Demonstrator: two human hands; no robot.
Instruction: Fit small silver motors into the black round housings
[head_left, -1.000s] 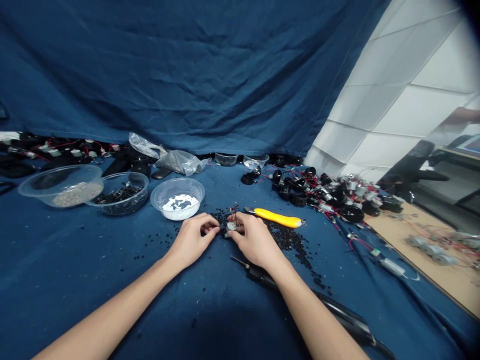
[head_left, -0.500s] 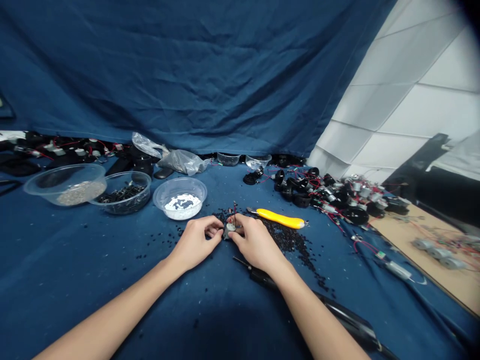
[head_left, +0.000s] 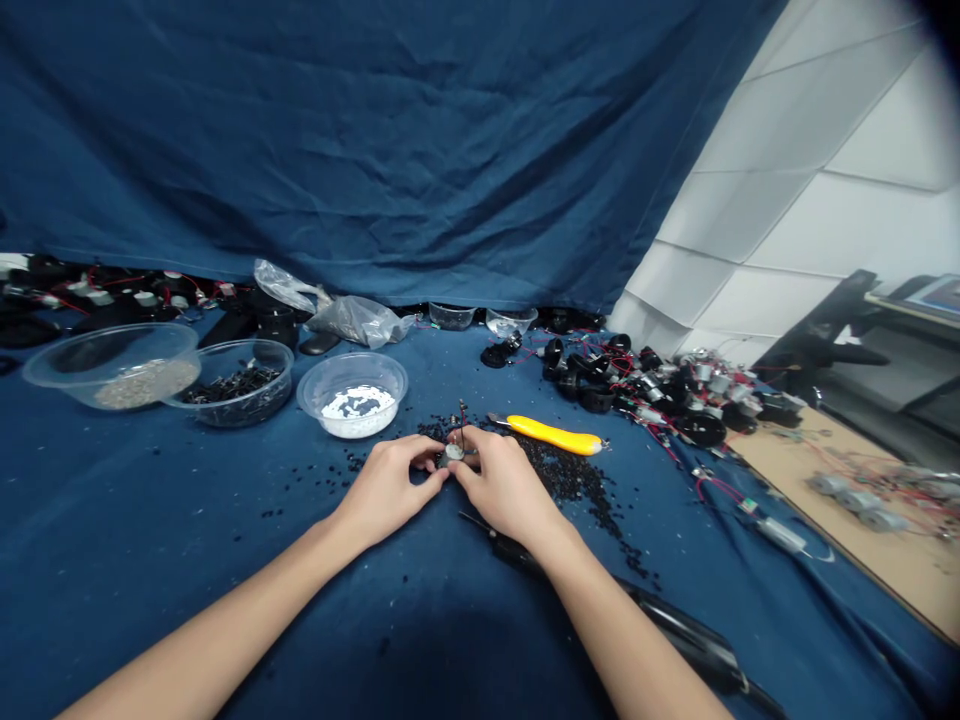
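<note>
A small round metal motor [head_left: 454, 453] with thin wires standing up from it is between my two hands, just above or on the blue cloth. My right hand [head_left: 506, 485] pinches it from the right with thumb and fingers. My left hand [head_left: 386, 490] has thumb and fingertips closed on its left side; the exact contact is partly hidden. Small black pieces [head_left: 574, 470] lie scattered behind and beside my hands. Just beyond my right hand is a yellow-handled tool [head_left: 555, 435]. A black, cylindrical, corded tool with a thin tip [head_left: 686, 635] lies partly beneath my right forearm.
Clear plastic bowls stand at left: one with white pieces [head_left: 352, 425], one with black pieces [head_left: 232, 405], one with pale small parts [head_left: 112, 370]. A plastic bag [head_left: 360, 320] lies behind. Wired motors and black housings [head_left: 660, 385] are heaped right, near a tan board [head_left: 787, 460].
My left fingers have moved in against the motor, where a small gap showed before. The whole view has shifted slightly; my right hand keeps its pinch.
</note>
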